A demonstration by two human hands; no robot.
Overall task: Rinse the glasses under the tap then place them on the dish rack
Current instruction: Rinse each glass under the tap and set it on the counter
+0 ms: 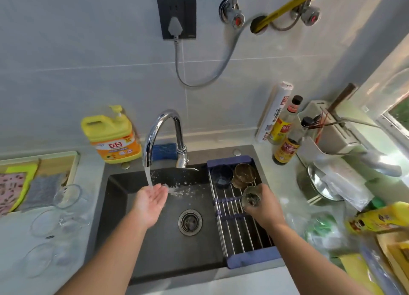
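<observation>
While left fingers (160,191) lie straight under the water (148,176), right fingers (264,194) curl round a glass (250,198).

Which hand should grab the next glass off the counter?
Left. The left hand is empty and nearest the clear glasses on the counter; the right hand holds a clear glass over the steel-bar dish rack.

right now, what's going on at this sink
A person is washing up at a dark sink. Their right grip holds a clear glass over the dish rack, just in front of a blue cup and a brownish glass standing there; whether it touches the bars is unclear. The left grip is open, palm up, under the running tap. More clear glasses lie on the counter left of the sink.
</observation>
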